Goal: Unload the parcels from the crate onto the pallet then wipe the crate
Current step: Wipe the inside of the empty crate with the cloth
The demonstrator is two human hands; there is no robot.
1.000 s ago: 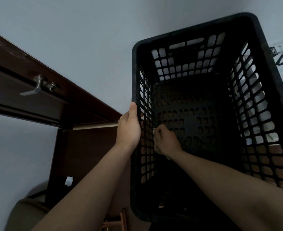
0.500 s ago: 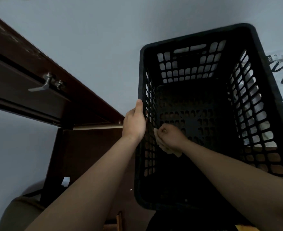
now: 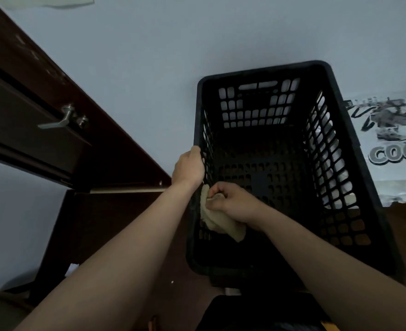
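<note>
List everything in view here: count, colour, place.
crate: 1, black, centre right, no parcels inside
cloth: 1, pale yellow, inside the crate against its left wall
door: 1, dark brown, left
door handle: 1, silver, on the door, upper left
printed bag: 1, white with black and grey print, right of the crate
pale sheet: 1, cream, top left edge, cut off
left grip: 1, holds the crate's left rim
right grip: 1, inside the crate, holds the cloth
</note>
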